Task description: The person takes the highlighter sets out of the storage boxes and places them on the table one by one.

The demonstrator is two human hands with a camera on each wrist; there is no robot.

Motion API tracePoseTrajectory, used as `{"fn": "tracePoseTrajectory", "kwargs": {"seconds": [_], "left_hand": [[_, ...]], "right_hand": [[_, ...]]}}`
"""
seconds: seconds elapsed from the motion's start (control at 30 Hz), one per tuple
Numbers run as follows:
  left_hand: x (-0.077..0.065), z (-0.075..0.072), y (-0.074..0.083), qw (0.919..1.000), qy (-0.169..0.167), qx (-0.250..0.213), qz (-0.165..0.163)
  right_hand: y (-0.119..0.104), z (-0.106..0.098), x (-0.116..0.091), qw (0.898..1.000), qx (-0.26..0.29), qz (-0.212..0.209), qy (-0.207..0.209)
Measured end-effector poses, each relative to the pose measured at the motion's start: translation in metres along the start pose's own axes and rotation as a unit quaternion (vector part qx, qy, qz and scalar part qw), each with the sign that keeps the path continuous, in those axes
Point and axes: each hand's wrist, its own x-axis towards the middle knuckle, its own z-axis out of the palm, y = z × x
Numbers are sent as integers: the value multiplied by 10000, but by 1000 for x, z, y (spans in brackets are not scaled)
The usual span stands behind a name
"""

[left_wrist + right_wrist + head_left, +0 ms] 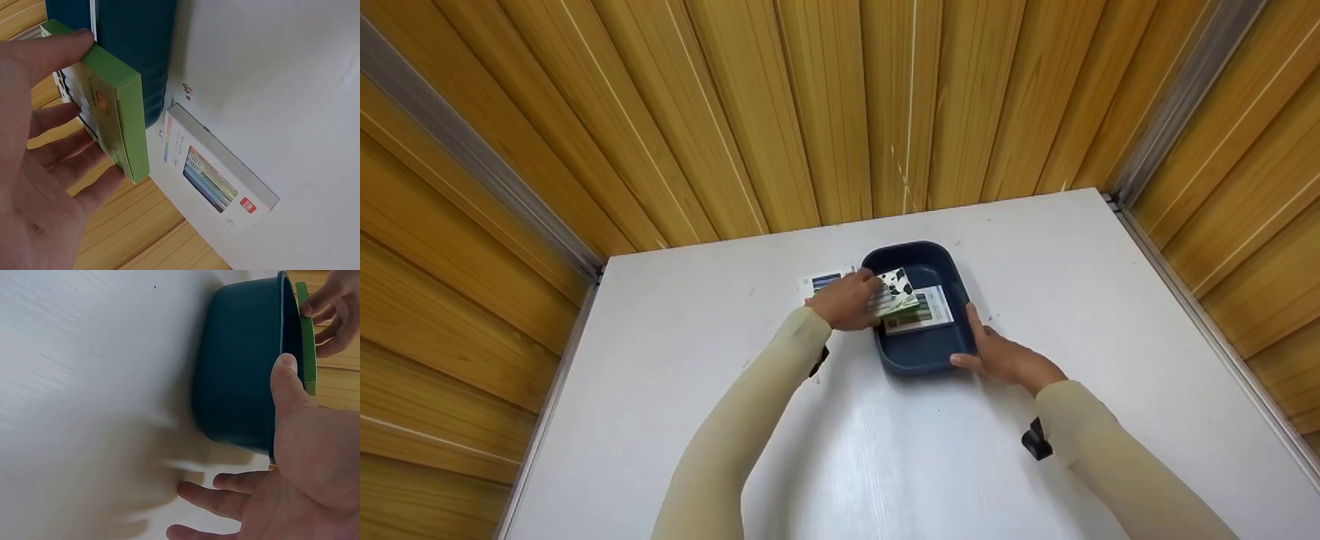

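My left hand grips a flat green box with a black-and-white patterned face, thumb on one edge and fingers on the other. It holds this box over the left side of a dark blue plastic bin. Inside the bin lies a white pen box with a window, partly covered by the green one. At the bin's right side is my right hand. Its thumb rests at the rim, while the other fingers are straight and spread outside the wall in the right wrist view.
Another white pen box, with coloured pens behind its window, lies on the white table just left of the bin. Yellow wood-look panels stand behind the table and along both sides.
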Motion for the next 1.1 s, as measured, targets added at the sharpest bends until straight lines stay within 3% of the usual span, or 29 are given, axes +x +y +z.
{"fn": "tracePoseTrajectory", "kwargs": {"seconds": [0.3, 0.8, 1.1], "left_hand": [[-2, 0, -1, 9997, -88, -106, -188], [-9, 6, -12, 9992, 182, -331, -150], [-12, 7, -18, 9991, 120, -318, -259]], "right_hand": [[0, 0, 1, 9999, 18, 98, -24], [0, 1, 2, 9999, -83, 75, -33], [0, 1, 1, 9998, 87, 179, -89]]}}
